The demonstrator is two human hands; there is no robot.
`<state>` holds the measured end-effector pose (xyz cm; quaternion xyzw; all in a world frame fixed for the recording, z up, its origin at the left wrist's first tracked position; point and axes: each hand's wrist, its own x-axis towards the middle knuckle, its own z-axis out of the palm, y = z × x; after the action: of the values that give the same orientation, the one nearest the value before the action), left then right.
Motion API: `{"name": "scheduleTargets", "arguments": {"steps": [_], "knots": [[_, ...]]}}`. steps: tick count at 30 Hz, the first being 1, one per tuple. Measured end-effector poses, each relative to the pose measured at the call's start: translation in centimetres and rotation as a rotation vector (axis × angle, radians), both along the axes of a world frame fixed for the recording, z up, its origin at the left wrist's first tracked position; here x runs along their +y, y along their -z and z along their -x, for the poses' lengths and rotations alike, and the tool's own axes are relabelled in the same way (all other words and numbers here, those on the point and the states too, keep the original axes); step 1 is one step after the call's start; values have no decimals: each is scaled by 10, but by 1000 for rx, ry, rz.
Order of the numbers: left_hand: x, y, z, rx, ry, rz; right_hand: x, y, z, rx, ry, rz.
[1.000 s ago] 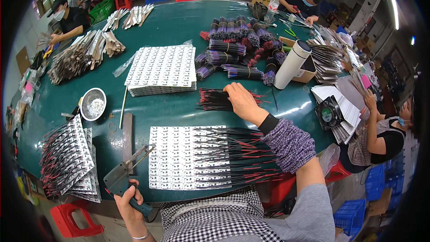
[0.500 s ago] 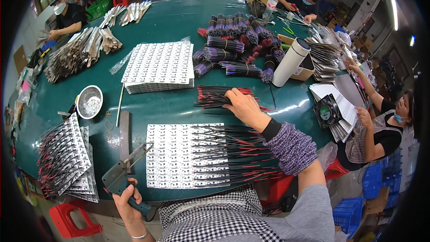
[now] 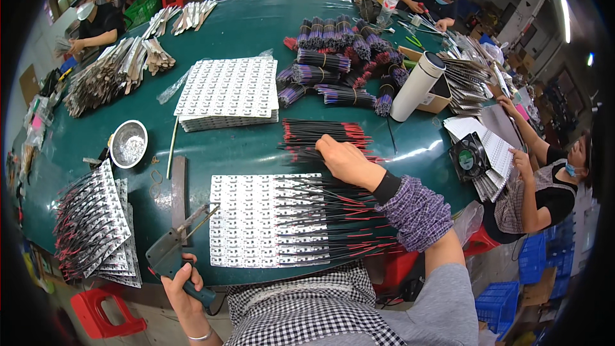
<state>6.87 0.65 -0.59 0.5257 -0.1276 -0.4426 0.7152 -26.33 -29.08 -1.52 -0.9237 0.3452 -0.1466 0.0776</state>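
My left hand (image 3: 182, 284) is closed round the handle of a dark green soldering gun (image 3: 168, 253). Its thin tip points up and right, by the left edge of a white sheet of small circuit boards (image 3: 243, 221). Black wires with red ends (image 3: 359, 218) lie in rows over the sheet's right half, stretching past its right edge. Beyond the sheet is a pile of loose black and red wires (image 3: 320, 131). At the near side of this pile my right hand (image 3: 349, 163) has its fingers pinched on black wires; the fingertips are partly hidden.
A stack of board sheets (image 3: 227, 86) sits behind, with wire bundles (image 3: 330, 67) and a white flask (image 3: 418, 86) to its right. At left are a metal bowl (image 3: 129, 144), wired sheets (image 3: 96, 224) and a flat metal bar (image 3: 180, 192). Co-workers sit round the green table (image 3: 256, 29).
My right hand has drawn slightly toward me from the wire pile, and its fingers have curled in. More of the pile shows. My left hand and the soldering gun stay almost still.
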Motion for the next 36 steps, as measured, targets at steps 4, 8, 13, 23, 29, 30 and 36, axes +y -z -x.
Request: {"name": "scheduleTargets", "arguments": {"steps": [4,8,13,23,29,30,36], "knots": [[1,2,-2,-5,1,0,0,-30,11,-143,75,-84],[-1,3,-4,9,-8,-16,6,-60,26,-481,175,-28],[-3,7,-5,-7,20,2,20,-63,56,-1024,522,-317],[-10,4,1,-49,87,-11,28,-31,73,-1266,492,-49],[-12,7,2,-27,88,-7,36,-41,82,-1359,522,-304],[-14,7,2,-15,100,-11,37,-43,84,-1347,549,-344],[-18,-21,16,28,172,-40,45,-56,85,-1368,553,-324]]}}
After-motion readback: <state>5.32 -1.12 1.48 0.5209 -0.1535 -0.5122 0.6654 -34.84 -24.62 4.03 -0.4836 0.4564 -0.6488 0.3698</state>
